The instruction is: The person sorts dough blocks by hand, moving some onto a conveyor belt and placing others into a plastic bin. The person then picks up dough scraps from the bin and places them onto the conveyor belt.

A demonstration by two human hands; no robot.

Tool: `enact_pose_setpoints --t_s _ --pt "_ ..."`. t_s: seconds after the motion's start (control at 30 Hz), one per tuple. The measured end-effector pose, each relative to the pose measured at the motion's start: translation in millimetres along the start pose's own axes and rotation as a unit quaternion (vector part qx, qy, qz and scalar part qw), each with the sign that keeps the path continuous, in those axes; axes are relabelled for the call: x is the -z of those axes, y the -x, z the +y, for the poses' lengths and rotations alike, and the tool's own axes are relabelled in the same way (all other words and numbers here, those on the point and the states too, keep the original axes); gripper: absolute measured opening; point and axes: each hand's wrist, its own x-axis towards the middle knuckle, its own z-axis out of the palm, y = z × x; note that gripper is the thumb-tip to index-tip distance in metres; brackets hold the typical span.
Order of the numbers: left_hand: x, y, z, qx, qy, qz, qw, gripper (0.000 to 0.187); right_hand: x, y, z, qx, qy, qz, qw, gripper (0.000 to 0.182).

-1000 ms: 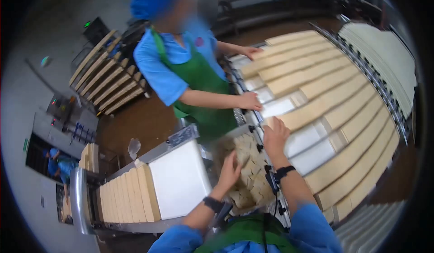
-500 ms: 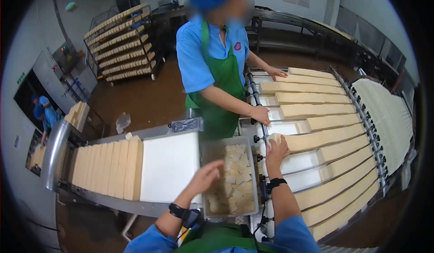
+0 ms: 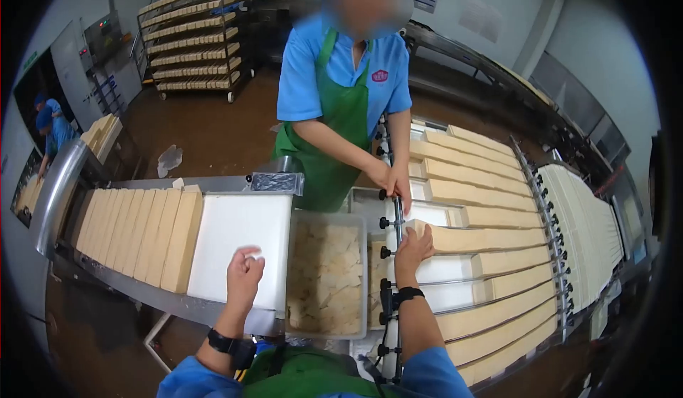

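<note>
In the head view my right hand (image 3: 413,251) grips the near end of a long cream-coloured block (image 3: 484,239), thumb and fingers around its end. The block lies in a lane of the slatted conveyor (image 3: 445,293), beside several similar blocks. My left hand (image 3: 245,273) hovers over the white belt (image 3: 238,234) with its fingers curled in and nothing seen in them. To its left, a row of cream blocks (image 3: 135,231) stands side by side. Between my hands sits a plastic bin (image 3: 290,312) with pale flat scraps (image 3: 324,273) inside.
Across the conveyor stands a co-worker (image 3: 341,106) in a green apron, both hands (image 3: 396,183) close together at the metal rail (image 3: 398,209). A wheeled rack (image 3: 192,39) loaded with blocks is at the back left. Black knobs line both conveyor rails.
My left hand has moved left from above the bin to over the white belt, its fingers curling. My right hand stays on the block's end. The co-worker's hands have left the blocks and come together.
</note>
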Motion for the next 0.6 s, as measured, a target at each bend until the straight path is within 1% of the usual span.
enact_pose_setpoints --t_s 0.07,0.13,0.2,0.23,0.27,0.3,0.33,0.37,0.4,0.43,0.5,0.53,0.57,0.6 --pt "20.3 15.7 -23.7 0.024 0.054 -0.021 0.998 0.013 -2.1 6.6 5.9 -0.001 0.003 -0.001 1.000 0.023" --pt "43.5 20.0 -30.4 0.008 0.024 0.076 0.997 0.007 -12.4 5.2 8.6 -0.008 0.008 0.015 1.000 0.022" --pt "75.7 14.4 -33.9 -0.054 0.071 0.178 0.980 0.005 -14.2 3.6 10.5 -0.013 0.000 0.006 1.000 0.028" --pt "92.7 10.8 -24.1 -0.068 0.048 0.244 0.966 0.002 -12.2 3.5 9.4 -0.018 0.006 -0.003 1.000 0.030" --pt "105.6 9.5 1.3 -0.089 0.040 0.305 0.947 0.004 -9.5 2.8 9.0 -0.023 0.013 -0.013 1.000 0.033" --pt "141.3 4.0 0.7 -0.158 -0.075 0.357 0.918 0.009 -4.9 2.0 7.4 -0.023 0.011 -0.027 0.999 0.037" --pt "130.1 1.9 43.7 -0.202 -0.060 0.487 0.848 0.014 -3.2 2.2 4.6 -0.027 0.021 -0.018 0.999 0.036" --pt "147.3 -1.7 59.6 -0.237 0.022 0.514 0.824 0.016 0.4 -1.1 0.1 -0.027 0.010 -0.013 1.000 0.035" --pt "168.7 -3.7 62.3 -0.271 0.103 0.539 0.791 0.019 4.3 1.8 -1.3 -0.024 -0.004 -0.008 1.000 0.033" --pt "180.4 -2.0 56.5 -0.245 0.034 0.550 0.797 0.020 2.0 9.7 4.6 -0.027 0.010 -0.013 0.999 0.032" --pt "194.9 -3.1 42.5 -0.211 -0.091 0.571 0.788 0.022 -9.3 2.0 7.7 -0.028 0.021 -0.003 0.999 0.030" --pt "196.1 -2.0 24.2 -0.140 -0.123 0.499 0.847 0.025 -9.2 2.9 7.3 -0.033 0.021 -0.003 0.999 0.030" --pt "194.6 -1.9 -13.6 -0.071 -0.152 0.421 0.891 0.028 -8.5 5.7 8.1 -0.037 0.018 0.000 0.999 0.029" --pt "190.3 -1.7 -61.3 -0.058 -0.253 0.324 0.910 0.031 -10.7 2.1 7.3 -0.038 0.014 0.003 0.999 0.029"
